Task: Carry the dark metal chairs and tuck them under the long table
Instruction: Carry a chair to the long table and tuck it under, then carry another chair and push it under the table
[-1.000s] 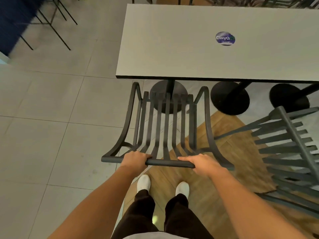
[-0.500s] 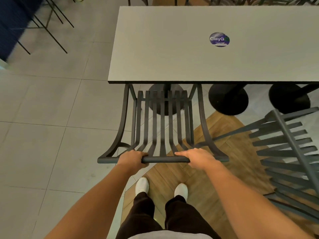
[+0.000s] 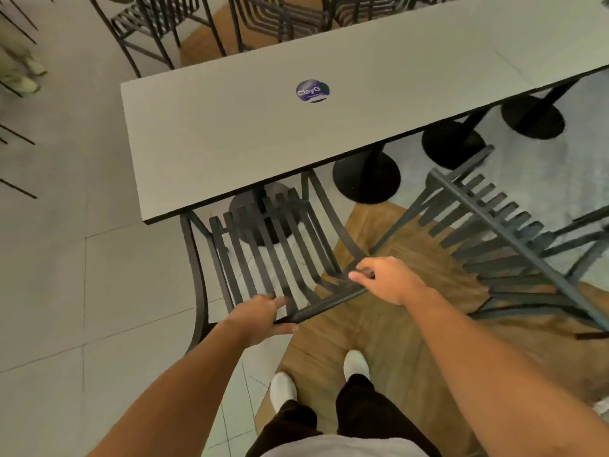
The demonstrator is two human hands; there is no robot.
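Observation:
A dark metal chair [image 3: 263,255] with a slatted back stands at the left end of the long grey table [image 3: 230,136], its seat hidden under the tabletop. Only its back and top rail [image 3: 324,303] stick out toward me. My left hand [image 3: 260,316] holds the left part of the rail loosely, fingers above and thumb below. At the rail's right end, my right hand [image 3: 387,280] has its fingers curled over the rail. A second dark metal chair [image 3: 494,232] stands out from the table on the right, turned at an angle.
Black round table bases [image 3: 365,179] stand under the table to the right. Several more dark chairs [image 3: 158,18] line the far side. My white shoes [image 3: 283,389] are on a wood-pattern floor patch; grey tiles lie to the left. Another person's shoes [image 3: 23,77] are at the far left.
The chair has slid further under the table, so its seat is now hidden. My view has swung and tilted to the right. My left hand's grip looks looser.

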